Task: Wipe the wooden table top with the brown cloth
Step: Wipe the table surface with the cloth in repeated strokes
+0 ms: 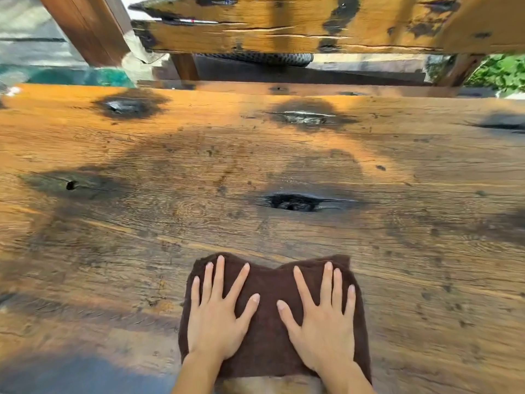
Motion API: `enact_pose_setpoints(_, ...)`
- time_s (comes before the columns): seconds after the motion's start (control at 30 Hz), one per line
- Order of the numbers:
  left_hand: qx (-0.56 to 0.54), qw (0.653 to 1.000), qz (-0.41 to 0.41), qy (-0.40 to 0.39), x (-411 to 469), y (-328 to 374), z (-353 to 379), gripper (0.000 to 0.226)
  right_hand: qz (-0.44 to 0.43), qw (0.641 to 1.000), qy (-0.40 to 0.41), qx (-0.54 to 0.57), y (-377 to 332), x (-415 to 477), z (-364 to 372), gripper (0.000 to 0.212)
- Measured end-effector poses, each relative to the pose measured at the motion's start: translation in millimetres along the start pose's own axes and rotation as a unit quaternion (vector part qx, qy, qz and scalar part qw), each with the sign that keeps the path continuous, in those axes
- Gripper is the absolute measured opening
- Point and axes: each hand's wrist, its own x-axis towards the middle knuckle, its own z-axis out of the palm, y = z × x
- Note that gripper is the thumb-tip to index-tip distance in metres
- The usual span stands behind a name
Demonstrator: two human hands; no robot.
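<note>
Brown terry cloth (pixel 270 317) lies flat on the weathered orange-brown wooden table top (pixel 142 223), on the near side of the dark, split knot hole (pixel 295 202). I see my left hand (pixel 217 322) and right hand (pixel 324 325) pressed palm-down on the cloth side by side, fingers spread wide, gripping nothing.

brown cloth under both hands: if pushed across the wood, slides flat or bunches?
Probably bunches somewhat: the brown cloth looks soft and floppy, its far edge already dipping between the hands. The left hand and right hand press flat with spread fingers, which should limit that. The wooden table top looks rough and pitted, so it likely drags.
</note>
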Motion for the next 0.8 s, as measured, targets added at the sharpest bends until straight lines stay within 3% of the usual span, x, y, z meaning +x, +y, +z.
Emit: enact_pose_setpoints(0.8, -0.034, 0.997, 0.064, 0.033, 457, -52, -54, 0.067, 0.029, 0.999, -0.004, -0.033, -54, 442, 8, 0.087)
